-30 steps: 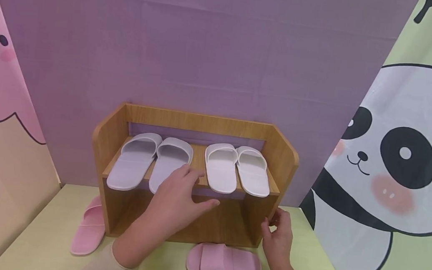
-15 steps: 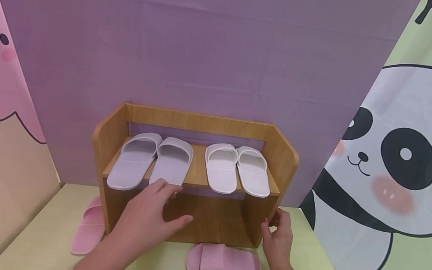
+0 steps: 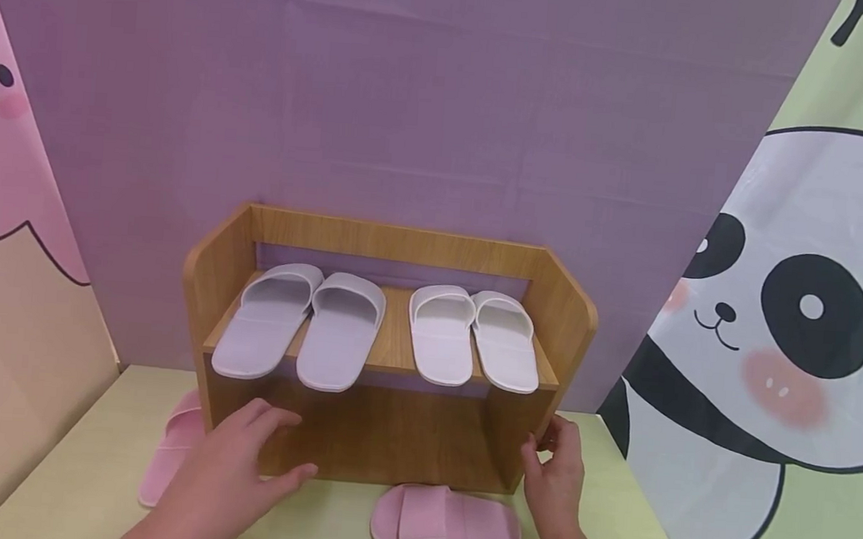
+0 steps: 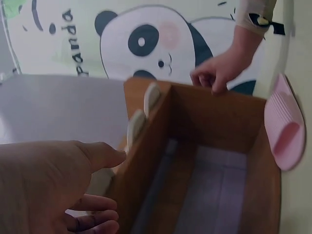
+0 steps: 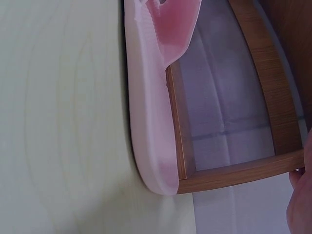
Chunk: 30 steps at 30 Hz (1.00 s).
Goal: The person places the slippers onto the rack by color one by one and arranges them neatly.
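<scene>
A small wooden shoe rack [image 3: 403,241] stands on the table against a purple backdrop. On its upper shelf lie two pale lavender slippers [image 3: 339,342] at the left and two white slippers [image 3: 441,349] at the right, toes to the back. My left hand [image 3: 222,476] hovers before the rack's lower left, fingers spread and holding nothing. At the right side panel, my right hand [image 3: 560,479] grips the front edge between thumb and fingers. A pink slipper [image 3: 470,524] lies sideways before the rack. Partly behind my left hand, another pink slipper [image 3: 171,452] lies beside the left panel.
The pale table [image 3: 620,525] extends in front of the rack and to both sides. A panda-printed wall panel [image 3: 805,412] stands at the right, and a panel with a pink cartoon figure [image 3: 11,157] at the left.
My left hand has moved down and left, away from the lavender slippers, to the rack's lower left. My right hand stays on the side panel. The slippers have not moved.
</scene>
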Each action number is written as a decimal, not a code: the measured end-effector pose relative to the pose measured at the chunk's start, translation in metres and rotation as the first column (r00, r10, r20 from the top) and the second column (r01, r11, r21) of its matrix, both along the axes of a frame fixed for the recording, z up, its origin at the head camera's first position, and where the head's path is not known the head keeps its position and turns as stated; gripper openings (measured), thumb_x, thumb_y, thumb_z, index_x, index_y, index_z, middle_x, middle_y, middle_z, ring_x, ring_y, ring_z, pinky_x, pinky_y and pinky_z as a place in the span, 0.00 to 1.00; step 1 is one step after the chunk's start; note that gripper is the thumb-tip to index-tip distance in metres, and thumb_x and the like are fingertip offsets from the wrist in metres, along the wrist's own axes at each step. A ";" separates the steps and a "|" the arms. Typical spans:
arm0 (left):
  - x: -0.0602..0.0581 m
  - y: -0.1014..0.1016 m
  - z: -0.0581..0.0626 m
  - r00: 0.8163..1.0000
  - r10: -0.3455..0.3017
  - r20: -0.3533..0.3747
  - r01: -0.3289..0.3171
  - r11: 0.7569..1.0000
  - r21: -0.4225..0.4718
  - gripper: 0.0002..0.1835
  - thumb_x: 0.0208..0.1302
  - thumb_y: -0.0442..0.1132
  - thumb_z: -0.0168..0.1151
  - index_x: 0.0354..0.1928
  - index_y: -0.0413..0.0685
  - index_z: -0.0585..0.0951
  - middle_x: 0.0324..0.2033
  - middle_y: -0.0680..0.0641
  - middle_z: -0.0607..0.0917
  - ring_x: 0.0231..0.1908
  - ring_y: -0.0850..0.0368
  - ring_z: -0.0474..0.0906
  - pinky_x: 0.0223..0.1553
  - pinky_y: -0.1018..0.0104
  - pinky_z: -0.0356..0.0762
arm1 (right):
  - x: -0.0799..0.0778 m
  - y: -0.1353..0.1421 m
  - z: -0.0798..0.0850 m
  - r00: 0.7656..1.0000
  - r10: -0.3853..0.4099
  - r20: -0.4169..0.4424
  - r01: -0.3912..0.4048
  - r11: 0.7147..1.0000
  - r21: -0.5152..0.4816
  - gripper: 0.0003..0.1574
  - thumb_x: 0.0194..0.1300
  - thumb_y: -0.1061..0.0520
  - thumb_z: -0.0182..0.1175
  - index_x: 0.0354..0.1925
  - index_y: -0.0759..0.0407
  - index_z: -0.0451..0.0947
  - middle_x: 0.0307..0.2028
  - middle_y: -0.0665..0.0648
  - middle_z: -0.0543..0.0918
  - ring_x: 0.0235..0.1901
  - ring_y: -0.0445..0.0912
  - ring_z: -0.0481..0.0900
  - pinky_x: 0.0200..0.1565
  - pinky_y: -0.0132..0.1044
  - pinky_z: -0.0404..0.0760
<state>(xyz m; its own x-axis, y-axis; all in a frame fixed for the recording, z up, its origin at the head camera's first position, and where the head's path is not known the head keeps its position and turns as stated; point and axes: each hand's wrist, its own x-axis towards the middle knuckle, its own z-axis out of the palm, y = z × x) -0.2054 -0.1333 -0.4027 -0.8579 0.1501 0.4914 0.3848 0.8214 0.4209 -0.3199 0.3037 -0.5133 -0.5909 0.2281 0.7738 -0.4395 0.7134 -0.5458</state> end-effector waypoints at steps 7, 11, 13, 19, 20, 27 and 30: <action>-0.012 -0.042 -0.034 0.997 0.070 0.015 -0.070 0.997 0.006 0.26 0.59 0.53 0.85 0.54 0.47 0.88 0.47 0.50 0.87 0.45 0.52 0.84 0.43 0.49 0.86 | 0.001 0.001 0.001 1.000 -0.004 0.015 0.004 1.000 0.001 0.24 0.66 0.77 0.66 0.57 0.68 0.74 0.45 0.59 0.82 0.42 0.46 0.81 0.44 0.23 0.79; -0.016 -0.065 -0.045 0.990 0.105 0.089 -0.106 0.994 0.007 0.29 0.61 0.56 0.84 0.55 0.45 0.88 0.48 0.48 0.87 0.41 0.53 0.82 0.37 0.52 0.82 | 0.002 0.001 0.001 1.000 -0.009 0.027 0.009 1.000 -0.004 0.24 0.66 0.77 0.66 0.57 0.67 0.74 0.45 0.58 0.82 0.41 0.46 0.81 0.44 0.23 0.80; -0.017 -0.074 -0.049 0.987 0.117 0.112 -0.118 0.993 0.005 0.30 0.62 0.57 0.83 0.57 0.44 0.87 0.49 0.47 0.87 0.41 0.53 0.83 0.36 0.52 0.82 | 0.001 0.001 0.001 1.000 -0.009 0.028 0.009 1.000 -0.006 0.24 0.66 0.77 0.66 0.57 0.67 0.74 0.44 0.58 0.82 0.41 0.46 0.81 0.44 0.23 0.80; -0.022 -0.094 -0.062 0.978 0.163 0.128 -0.165 0.986 0.006 0.32 0.63 0.58 0.82 0.62 0.48 0.86 0.46 0.47 0.86 0.41 0.50 0.84 0.35 0.52 0.81 | 0.001 0.000 0.001 0.999 -0.021 0.037 0.021 1.000 -0.002 0.24 0.67 0.76 0.66 0.58 0.66 0.74 0.45 0.59 0.81 0.42 0.48 0.82 0.45 0.19 0.77; -0.023 -0.096 -0.064 0.976 0.173 0.132 -0.175 0.985 0.004 0.32 0.63 0.57 0.82 0.62 0.48 0.86 0.46 0.46 0.86 0.42 0.49 0.84 0.35 0.51 0.82 | 0.001 0.000 0.001 0.999 -0.024 0.040 0.024 1.000 0.000 0.24 0.67 0.75 0.67 0.58 0.66 0.74 0.45 0.59 0.81 0.42 0.48 0.81 0.45 0.19 0.77; -0.032 -0.109 -0.078 0.953 0.230 0.199 -0.228 0.973 -0.036 0.34 0.64 0.58 0.80 0.60 0.40 0.85 0.47 0.39 0.84 0.45 0.39 0.84 0.40 0.38 0.85 | -0.001 0.000 0.000 0.998 -0.034 0.054 0.034 0.999 0.009 0.25 0.68 0.75 0.67 0.59 0.65 0.74 0.46 0.58 0.80 0.42 0.43 0.79 0.45 0.25 0.81; -0.035 -0.113 -0.086 0.949 0.246 0.197 -0.241 0.969 -0.048 0.34 0.63 0.56 0.80 0.59 0.35 0.85 0.45 0.37 0.82 0.44 0.38 0.83 0.39 0.37 0.84 | -0.001 0.000 -0.001 0.998 -0.028 0.053 0.028 1.000 0.001 0.24 0.68 0.75 0.67 0.59 0.65 0.74 0.46 0.58 0.81 0.42 0.43 0.79 0.45 0.23 0.80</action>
